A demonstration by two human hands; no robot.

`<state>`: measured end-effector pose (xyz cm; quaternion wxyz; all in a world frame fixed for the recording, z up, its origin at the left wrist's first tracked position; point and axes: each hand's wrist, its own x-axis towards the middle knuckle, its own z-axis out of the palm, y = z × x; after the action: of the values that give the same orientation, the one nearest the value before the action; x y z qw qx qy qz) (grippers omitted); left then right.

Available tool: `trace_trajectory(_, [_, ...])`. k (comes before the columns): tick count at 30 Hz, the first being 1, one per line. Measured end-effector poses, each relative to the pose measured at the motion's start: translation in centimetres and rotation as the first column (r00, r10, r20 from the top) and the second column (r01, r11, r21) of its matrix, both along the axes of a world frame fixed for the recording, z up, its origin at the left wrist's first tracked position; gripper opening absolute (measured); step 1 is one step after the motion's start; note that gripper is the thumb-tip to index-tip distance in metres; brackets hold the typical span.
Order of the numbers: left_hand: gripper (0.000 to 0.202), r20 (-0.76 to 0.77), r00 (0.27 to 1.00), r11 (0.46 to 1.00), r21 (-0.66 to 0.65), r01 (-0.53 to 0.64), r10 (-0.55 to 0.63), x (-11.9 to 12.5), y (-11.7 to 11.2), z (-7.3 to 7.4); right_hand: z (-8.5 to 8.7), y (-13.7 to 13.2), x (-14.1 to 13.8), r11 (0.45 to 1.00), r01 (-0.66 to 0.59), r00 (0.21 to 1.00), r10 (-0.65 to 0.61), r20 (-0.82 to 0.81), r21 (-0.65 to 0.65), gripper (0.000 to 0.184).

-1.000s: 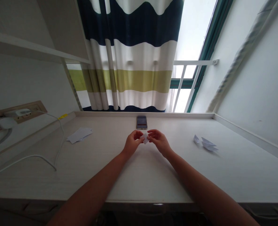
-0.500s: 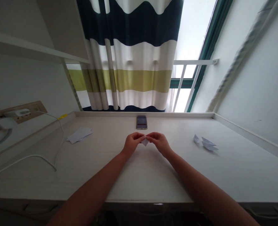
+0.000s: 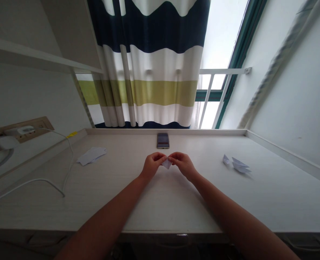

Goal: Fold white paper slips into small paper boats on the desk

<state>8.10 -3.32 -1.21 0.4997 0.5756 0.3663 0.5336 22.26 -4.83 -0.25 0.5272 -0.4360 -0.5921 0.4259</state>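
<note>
A small folded piece of white paper (image 3: 166, 164) hangs between my hands, just above the white desk (image 3: 122, 202). My left hand (image 3: 153, 165) pinches its left side between fingers and thumb. My right hand (image 3: 182, 164) grips its right side, and the fingertips of both hands nearly meet over the top. Much of the paper is hidden by my fingers, so its exact folds cannot be made out. A smartphone (image 3: 163, 140) lies flat beyond my hands, near the desk's back edge.
Loose white paper sheets (image 3: 91, 155) lie to the left, and small folded paper pieces (image 3: 238, 165) lie to the right. A white cable (image 3: 48, 182) runs across the left of the desk from a wall socket panel (image 3: 19, 134). A striped curtain (image 3: 149, 65) hangs behind.
My hands have drawn closer together around the paper, and my fingers now cover more of its top. The paper stays at about the same spot above the desk.
</note>
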Motion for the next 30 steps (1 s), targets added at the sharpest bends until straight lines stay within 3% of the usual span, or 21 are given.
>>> trace_trajectory(4, [0.018,-0.055,0.998,0.996,0.082,-0.038,0.043,-0.11,0.09,-0.01,-0.01,-0.06,-0.03,0.999,-0.012,1.0,0.012,-0.013,-0.033,0.021])
trace_trajectory(10, [0.018,-0.003,0.997,0.997,0.024,-0.073,0.073,-0.17,-0.04,0.48,-0.06,-0.07,0.01,0.996,-0.047,0.998,0.043,-0.05,-0.078,0.023])
trace_trajectory(17, [0.026,-0.009,1.0,0.999,0.03,0.025,-0.025,-0.1,-0.03,0.21,0.14,0.13,0.26,0.996,-0.006,0.995,-0.004,-0.099,-0.094,0.023])
trace_trajectory(24, [0.027,-0.009,1.0,1.0,0.0,0.028,-0.028,-0.23,0.01,0.26,0.34,0.09,0.42,0.992,0.003,0.988,-0.022,-0.153,-0.124,0.026])
trace_trajectory(30, [0.027,-0.059,0.998,0.997,0.072,0.035,-0.031,-0.24,0.03,0.08,0.27,0.09,0.41,0.994,0.008,0.987,-0.025,-0.161,-0.107,0.026])
